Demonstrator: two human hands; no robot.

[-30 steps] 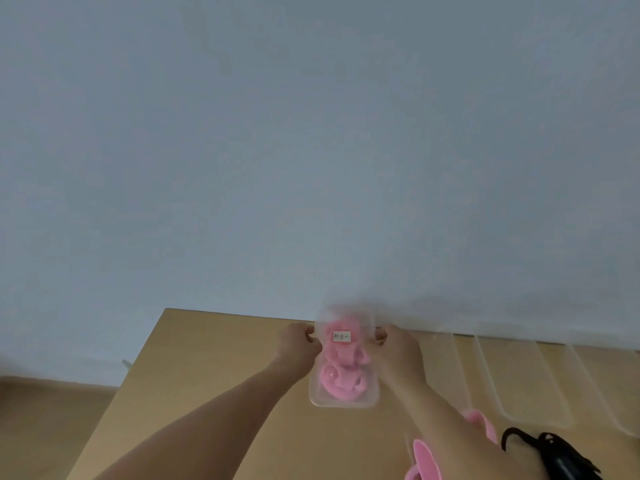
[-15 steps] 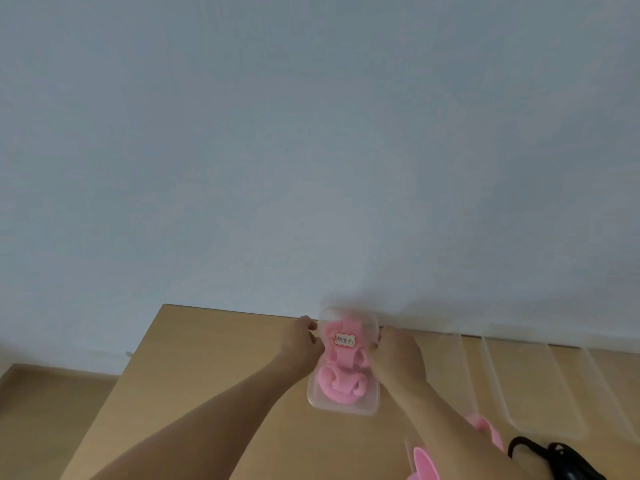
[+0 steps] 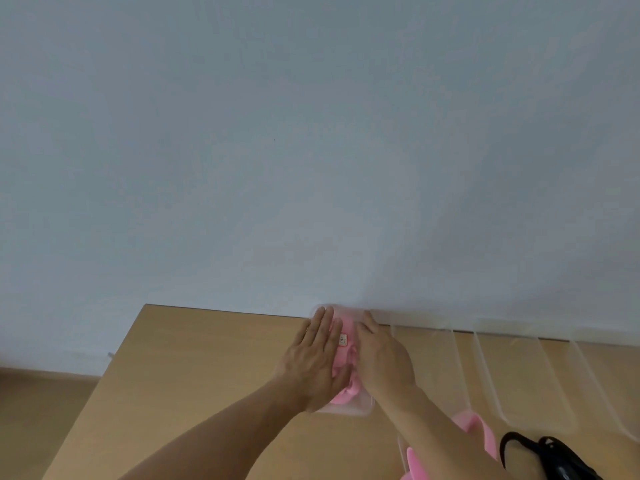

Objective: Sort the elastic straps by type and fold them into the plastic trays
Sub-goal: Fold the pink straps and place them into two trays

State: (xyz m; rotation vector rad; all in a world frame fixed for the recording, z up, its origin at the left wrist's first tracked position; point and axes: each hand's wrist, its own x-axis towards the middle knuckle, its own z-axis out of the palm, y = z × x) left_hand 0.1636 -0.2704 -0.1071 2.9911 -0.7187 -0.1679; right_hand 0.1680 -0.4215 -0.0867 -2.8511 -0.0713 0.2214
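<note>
A clear plastic tray (image 3: 362,408) lies at the back of the wooden table (image 3: 194,375), against the wall. Folded pink elastic straps (image 3: 344,396) with a small white label (image 3: 343,340) fill it. My left hand (image 3: 313,358) lies flat on the tray's left side with straight fingers. My right hand (image 3: 382,358) presses flat on the right side. Between the two hands only a strip of pink shows. More pink straps (image 3: 485,434) and a black strap (image 3: 540,455) lie at the bottom right.
Several empty clear trays (image 3: 502,375) stand in a row to the right along the wall. The table's left edge runs diagonally at the left, with floor (image 3: 34,427) beyond it. A pale wall fills the upper view.
Both hands went from pinching the tray's far corners to lying flat on top of the straps. The tray sits a little further back against the wall.
</note>
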